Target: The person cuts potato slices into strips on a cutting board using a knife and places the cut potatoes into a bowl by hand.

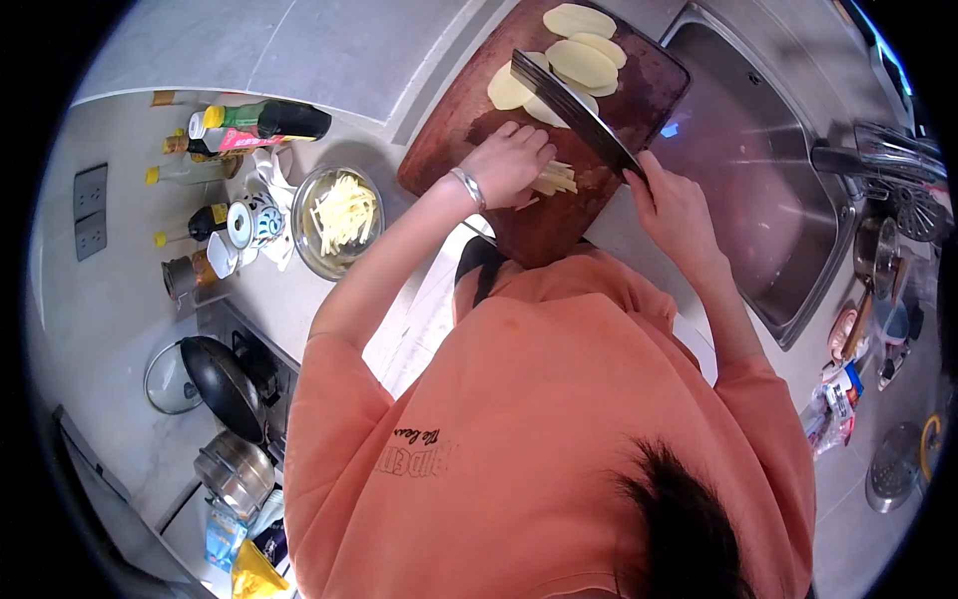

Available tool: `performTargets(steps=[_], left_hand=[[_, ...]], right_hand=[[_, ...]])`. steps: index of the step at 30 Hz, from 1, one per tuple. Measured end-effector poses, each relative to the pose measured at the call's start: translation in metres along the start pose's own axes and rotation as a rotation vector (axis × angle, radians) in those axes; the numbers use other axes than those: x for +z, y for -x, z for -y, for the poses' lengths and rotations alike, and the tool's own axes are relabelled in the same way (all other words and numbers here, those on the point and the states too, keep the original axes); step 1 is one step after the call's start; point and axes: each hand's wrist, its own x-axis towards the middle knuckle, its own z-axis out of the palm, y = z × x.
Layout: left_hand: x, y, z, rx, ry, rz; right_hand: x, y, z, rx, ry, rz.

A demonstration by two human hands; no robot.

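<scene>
Gripping the knife (581,112) right here, the right hand (679,205) has its fingers wrapped around the handle, blade slanting forward and left, tip over the pale slices (582,62). And the left hand (507,165)! Fingers bent down at the left end of 1 small pile of pale strips (557,180) on the board (449,125); whether they pinch any, can't tell. Strips run roughly crosswise, left hand nearer, blade just beyond.

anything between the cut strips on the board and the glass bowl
Yes: the left hand is right at the strips, on the bowl side, and its forearm slants past the bowl. The knife is off that path, beyond the strips.
</scene>
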Motion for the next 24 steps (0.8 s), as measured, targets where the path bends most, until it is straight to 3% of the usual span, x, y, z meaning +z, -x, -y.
performTargets(steps=[4,12,16,21,23,24], left_hand=[[-0.001,-0.007,-0.007,-0.062,-0.054,0.111],[0.032,-0.005,0.0,0.024,-0.279,-0.119],[0.024,0.0,-0.007,-0.008,-0.311,-0.11],[0.002,0.032,-0.004,-0.29,0.045,-0.224],[-0.022,0.058,-0.004,-0.43,0.122,-0.168],[-0.034,0.077,-0.008,-0.593,0.195,-0.167]], right_hand=[[-0.001,0.002,0.0,0.012,-0.011,0.004],[0.001,0.004,0.0,0.001,-0.02,-0.021],[0.001,0.003,0.001,0.002,-0.004,-0.019],[0.003,0.001,0.002,0.009,-0.06,-0.034],[0.0,-0.001,0.007,0.01,-0.081,-0.012],[-0.001,-0.001,0.007,0.039,-0.079,0.009]])
